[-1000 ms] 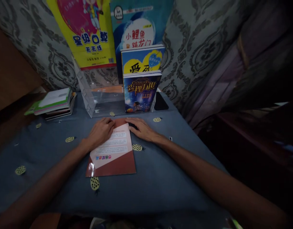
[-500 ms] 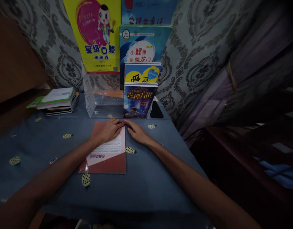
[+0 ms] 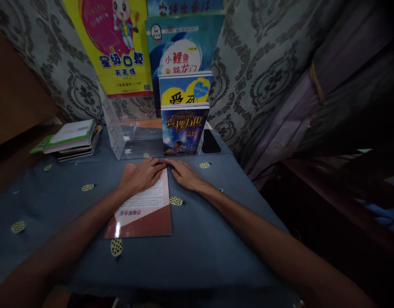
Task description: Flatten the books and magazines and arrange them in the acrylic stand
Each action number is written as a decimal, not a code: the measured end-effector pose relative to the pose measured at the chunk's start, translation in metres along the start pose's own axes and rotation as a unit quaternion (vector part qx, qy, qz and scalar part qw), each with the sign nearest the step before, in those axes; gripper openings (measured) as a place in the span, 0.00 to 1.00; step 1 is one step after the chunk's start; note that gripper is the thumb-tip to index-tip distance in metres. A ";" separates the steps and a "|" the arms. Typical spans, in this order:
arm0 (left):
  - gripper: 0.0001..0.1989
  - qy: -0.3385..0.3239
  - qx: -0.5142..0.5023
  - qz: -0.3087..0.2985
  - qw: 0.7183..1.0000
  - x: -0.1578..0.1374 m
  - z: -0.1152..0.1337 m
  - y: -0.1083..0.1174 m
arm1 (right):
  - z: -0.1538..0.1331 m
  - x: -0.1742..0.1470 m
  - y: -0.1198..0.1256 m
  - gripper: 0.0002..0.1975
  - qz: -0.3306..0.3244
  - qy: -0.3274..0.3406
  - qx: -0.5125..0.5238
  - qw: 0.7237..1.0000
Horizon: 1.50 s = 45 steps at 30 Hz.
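Booklet [image 3: 142,205] got squared up since a second ago; left hand [image 3: 141,175] flat on it, right hand [image 3: 184,174] beside (both grips open, holding nothing).

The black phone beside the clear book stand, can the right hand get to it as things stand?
Probably yes. The right hand lies flat on the blue tablecloth by the brown booklet, and the black phone lies just beyond it, right of the standing books, with only bare cloth between.
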<state>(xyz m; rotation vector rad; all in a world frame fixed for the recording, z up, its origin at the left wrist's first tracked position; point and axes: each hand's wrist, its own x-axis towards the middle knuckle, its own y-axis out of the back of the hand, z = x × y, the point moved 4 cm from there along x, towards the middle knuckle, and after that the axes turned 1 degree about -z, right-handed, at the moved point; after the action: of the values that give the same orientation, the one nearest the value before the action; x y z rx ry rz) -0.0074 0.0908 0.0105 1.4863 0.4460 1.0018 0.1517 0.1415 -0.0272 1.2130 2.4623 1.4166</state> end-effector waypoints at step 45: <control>0.22 0.174 0.136 -0.156 0.963 -0.011 0.039 0.024 | -0.020 -0.006 0.015 0.26 0.049 0.015 0.065 0.997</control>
<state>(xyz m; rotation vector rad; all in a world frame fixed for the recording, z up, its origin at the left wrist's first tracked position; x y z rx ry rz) 0.0102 0.0540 0.0339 1.4206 1.0741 0.9755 0.1566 0.1272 -0.0064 1.3658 2.5858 1.3239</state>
